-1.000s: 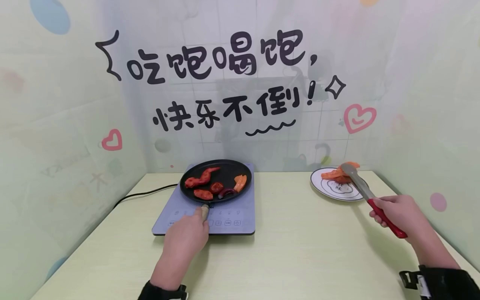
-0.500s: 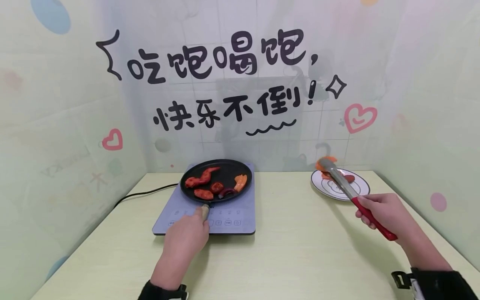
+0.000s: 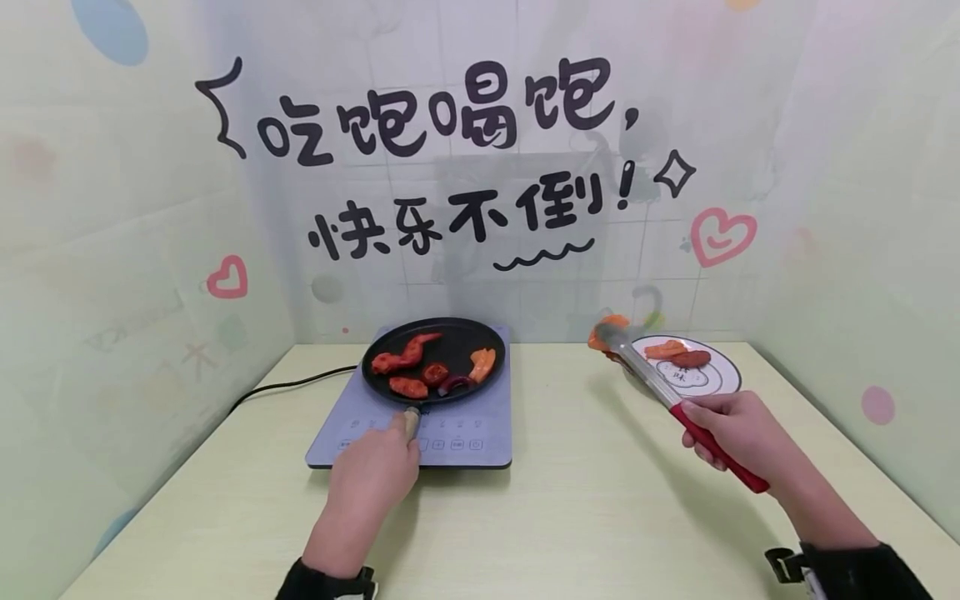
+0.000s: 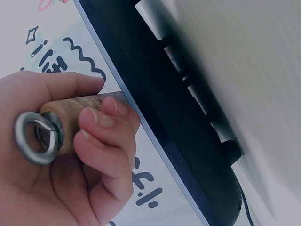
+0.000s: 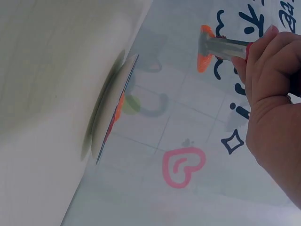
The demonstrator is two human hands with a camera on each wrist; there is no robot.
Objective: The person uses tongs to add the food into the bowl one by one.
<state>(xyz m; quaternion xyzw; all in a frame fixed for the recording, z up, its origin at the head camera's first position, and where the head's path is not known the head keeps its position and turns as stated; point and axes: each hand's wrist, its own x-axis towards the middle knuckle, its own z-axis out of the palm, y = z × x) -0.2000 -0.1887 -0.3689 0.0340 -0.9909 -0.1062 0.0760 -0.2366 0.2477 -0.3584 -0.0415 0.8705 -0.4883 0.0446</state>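
Observation:
In the head view my left hand [image 3: 373,475] grips the wooden handle [image 4: 75,113] of a black frying pan [image 3: 461,336]; its fingers curl round the handle in the left wrist view. The pan rests on an induction cooktop [image 3: 491,429] and bears several pieces of food, among them a red chicken wing [image 3: 408,354] and an orange piece [image 3: 482,364]. My right hand [image 3: 738,433] holds red-handled metal tongs [image 3: 651,377]. An orange food piece [image 5: 204,63] is caught at their tips, raised at the left side of the white plate [image 3: 727,379].
On the plate lie an orange piece [image 3: 663,350] and a reddish-brown piece [image 3: 692,358]. A black cord [image 3: 292,385] runs left from the cooktop. Printed cloth walls [image 3: 480,300] enclose the table's back and sides.
My right hand has moved left with the tongs, lifting an orange piece off the plate and carrying it toward the plate's left edge. My left hand and the pan have stayed put.

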